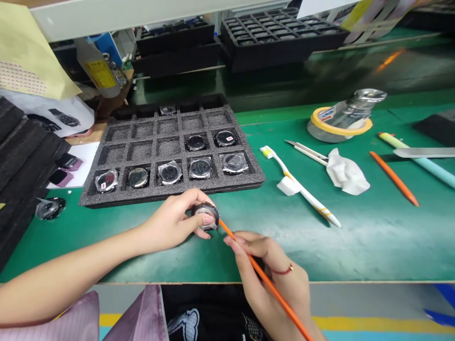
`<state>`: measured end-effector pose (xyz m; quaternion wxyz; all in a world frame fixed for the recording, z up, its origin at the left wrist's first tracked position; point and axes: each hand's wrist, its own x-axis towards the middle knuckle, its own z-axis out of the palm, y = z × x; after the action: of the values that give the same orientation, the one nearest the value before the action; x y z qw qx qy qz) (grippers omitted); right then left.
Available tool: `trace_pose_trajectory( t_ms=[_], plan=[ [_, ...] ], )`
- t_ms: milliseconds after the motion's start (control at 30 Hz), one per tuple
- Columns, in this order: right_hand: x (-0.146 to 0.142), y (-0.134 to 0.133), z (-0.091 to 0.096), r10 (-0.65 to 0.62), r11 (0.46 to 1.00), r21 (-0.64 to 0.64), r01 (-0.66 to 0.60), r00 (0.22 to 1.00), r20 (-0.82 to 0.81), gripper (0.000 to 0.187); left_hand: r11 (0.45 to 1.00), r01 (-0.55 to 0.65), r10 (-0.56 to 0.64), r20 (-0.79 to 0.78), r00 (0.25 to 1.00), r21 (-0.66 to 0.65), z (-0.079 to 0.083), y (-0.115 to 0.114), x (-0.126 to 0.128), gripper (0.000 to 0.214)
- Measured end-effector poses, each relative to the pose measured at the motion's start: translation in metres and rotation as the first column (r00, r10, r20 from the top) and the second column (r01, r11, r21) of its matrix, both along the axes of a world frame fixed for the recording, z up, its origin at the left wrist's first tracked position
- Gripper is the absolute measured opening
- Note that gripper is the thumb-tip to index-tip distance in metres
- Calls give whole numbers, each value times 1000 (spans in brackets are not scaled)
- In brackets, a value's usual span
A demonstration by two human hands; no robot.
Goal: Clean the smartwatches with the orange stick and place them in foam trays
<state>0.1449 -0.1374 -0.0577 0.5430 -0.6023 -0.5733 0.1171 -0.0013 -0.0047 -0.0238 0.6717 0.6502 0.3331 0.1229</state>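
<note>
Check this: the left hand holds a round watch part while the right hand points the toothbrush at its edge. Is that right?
No: in the head view, the right hand points an orange stick, not the toothbrush, at the edge of the round watch part the left hand holds.

Watch case: black and grey;
Slim rod: plain bright orange;
Foam tray: charcoal, speckled with lighter grey;
Benchtop: green;
Toothbrush: white, striped yellow-orange on the handle; bristles yellow-green and white;
Tape roll: yellow rim;
Crumpled tissue: plain white;
Short stick: orange;
Bracelet: dark red, with a gold-coloured bead;
Garment: lilac, finely striped;
Floor: grey, banded yellow and light blue
</note>
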Motion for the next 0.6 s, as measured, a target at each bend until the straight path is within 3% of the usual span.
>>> trace_pose_trajectory(
  t_ms=[167,367,600],
  plan=[
    [-2,4,-1,-4,999,40,3,1000,22,19,1000,-14,14,6,1000,13,-1,-1,0,17],
    [-1,6,1,27,1000,4,-27,998,-61,19,1000,-1,1,-12,1000,22,0,0,1,19],
    [0,5,0,8,1000,-12,-9,999,-40,19,999,21,-21,-18,1000,29,-1,0,0,18]
  ],
)
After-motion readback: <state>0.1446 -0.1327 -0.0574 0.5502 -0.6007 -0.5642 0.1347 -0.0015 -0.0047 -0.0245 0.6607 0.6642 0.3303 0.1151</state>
